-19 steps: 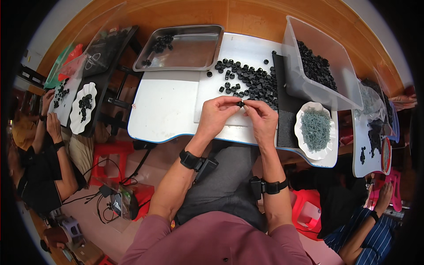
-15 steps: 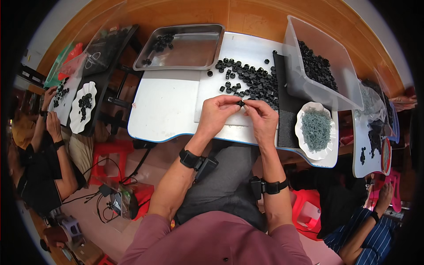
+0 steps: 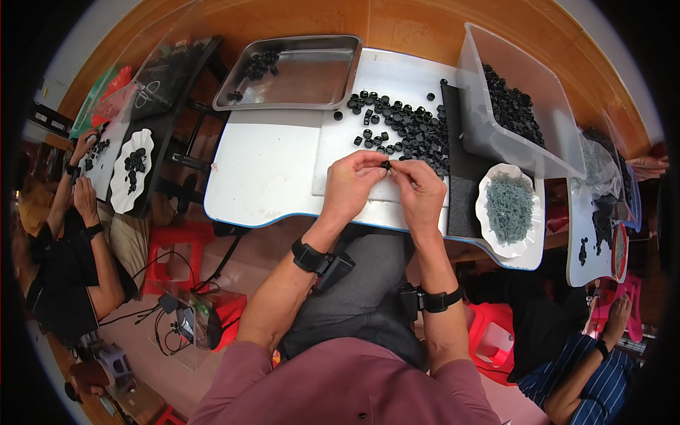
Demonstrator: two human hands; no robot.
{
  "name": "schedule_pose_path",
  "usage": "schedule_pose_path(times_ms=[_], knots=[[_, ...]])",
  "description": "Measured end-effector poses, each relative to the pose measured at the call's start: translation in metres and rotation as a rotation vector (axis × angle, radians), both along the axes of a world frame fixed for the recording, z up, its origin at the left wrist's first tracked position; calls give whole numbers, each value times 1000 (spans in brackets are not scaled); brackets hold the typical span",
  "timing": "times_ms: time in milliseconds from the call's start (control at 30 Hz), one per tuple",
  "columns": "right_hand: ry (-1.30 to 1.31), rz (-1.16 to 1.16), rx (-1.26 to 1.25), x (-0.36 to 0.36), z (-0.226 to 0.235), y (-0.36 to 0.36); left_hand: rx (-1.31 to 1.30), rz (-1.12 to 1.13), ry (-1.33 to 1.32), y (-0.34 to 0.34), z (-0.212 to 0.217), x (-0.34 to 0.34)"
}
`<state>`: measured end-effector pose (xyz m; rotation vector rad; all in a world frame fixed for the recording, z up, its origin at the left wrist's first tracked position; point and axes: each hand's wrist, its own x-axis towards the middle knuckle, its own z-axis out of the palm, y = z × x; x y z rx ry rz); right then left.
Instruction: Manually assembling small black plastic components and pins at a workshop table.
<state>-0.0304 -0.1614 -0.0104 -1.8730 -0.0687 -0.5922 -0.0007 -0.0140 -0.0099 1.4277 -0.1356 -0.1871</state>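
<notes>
Over the front part of the white board, my two hands meet at a small black round cap [image 3: 385, 165]. My left hand [image 3: 350, 180] pinches it between thumb and fingertips. From the other side, my right hand [image 3: 419, 185] is closed with its fingertips against the cap; whether it also pinches some small part is hidden. Just beyond my fingers lies a loose pile of black caps [image 3: 414, 127]. A white scalloped dish [image 3: 520, 249] to the right of my right hand holds a heap of grey-green small pieces [image 3: 510, 209].
A steel tray [image 3: 312, 78] with a few black caps stands at the back left. At the back right, a translucent bin [image 3: 552, 152] full of black pieces rests by a dark mat [image 3: 464, 191]. Co-workers sit at tables left and right; a person's hand [image 3: 86, 200] shows at left.
My hands keep the same pinch on the black cap, with only slight finger movement. The view has shifted a little. At the left, the co-worker's far hand has moved slightly.
</notes>
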Motion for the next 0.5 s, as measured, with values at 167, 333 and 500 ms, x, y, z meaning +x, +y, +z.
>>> schedule_pose_path(times_ms=[167, 333, 500], knots=[[-94, -46, -160, -1, 2, 4, 49, 11, -6, -1, 0, 0], [-94, -35, -166, -2, 2, 4, 62, 13, 21, 0, 4, -1], [-107, -11, -185, -2, 1, 4, -18, -15, 53, 3, 4, 2]])
